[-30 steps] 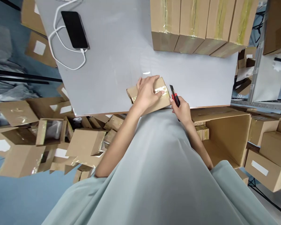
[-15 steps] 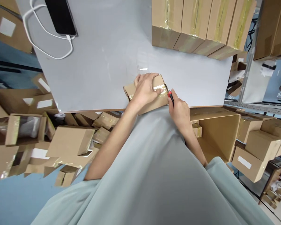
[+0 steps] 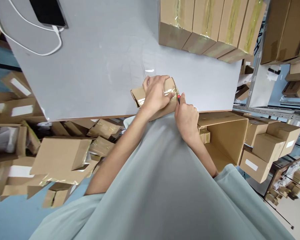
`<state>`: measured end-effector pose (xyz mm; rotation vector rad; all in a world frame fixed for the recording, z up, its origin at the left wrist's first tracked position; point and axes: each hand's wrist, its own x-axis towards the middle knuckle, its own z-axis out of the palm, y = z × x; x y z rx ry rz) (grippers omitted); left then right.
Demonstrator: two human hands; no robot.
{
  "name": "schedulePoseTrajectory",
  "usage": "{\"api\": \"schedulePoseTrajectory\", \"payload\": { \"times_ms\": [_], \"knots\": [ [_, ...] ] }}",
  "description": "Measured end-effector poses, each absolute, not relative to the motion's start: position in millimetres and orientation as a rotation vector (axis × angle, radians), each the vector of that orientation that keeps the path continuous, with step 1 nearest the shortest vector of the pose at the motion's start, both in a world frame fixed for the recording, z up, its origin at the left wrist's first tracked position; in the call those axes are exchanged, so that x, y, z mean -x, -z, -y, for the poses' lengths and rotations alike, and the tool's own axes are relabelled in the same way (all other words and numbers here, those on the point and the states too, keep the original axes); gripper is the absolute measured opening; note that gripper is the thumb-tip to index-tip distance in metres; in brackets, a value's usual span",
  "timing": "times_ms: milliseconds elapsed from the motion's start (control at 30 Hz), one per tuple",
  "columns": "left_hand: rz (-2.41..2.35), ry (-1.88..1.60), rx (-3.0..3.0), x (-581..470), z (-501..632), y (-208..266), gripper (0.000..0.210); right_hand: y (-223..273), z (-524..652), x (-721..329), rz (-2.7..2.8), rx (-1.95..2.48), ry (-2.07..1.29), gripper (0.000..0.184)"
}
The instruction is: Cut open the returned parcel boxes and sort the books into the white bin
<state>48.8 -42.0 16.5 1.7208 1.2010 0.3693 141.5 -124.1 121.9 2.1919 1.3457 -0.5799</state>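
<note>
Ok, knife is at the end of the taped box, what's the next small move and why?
Probably draw the knife along the tape seam toward the left hand, stopping short of its fingers. The right hand has the tool against the right end of the small box, the left hand presses the box flat on the table, and the tape looks uncut.

A small box (image 3: 153,98) sits on the desk (image 3: 102,66) at its near edge, 6 o'clock; the left hand (image 3: 155,93) lies on top of it, the right hand (image 3: 186,118) at its 3 o'clock end with a knife (image 3: 178,97); a row of boxes (image 3: 210,30) stands at 1 o'clock; a phone (image 3: 48,11) at 10 o'clock; an open carton (image 3: 227,133) below the desk at 4 o'clock.
</note>
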Motion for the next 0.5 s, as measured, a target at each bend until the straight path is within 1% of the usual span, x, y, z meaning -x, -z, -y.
{"api": "schedulePoseTrajectory", "payload": {
  "times_ms": [200, 500],
  "knots": [
    [-1.187, -0.371, -1.727, -50.2, 51.5, -21.0, 0.064, -128.7, 122.9, -136.0, -1.225, -2.234, 0.585, 0.055],
    [-1.135, -0.406, -1.691, -50.7, 58.8, -22.8, 0.051, -134.8, 123.7, -128.6, -1.147, -2.274, 0.593, 0.052]
  ]
}}
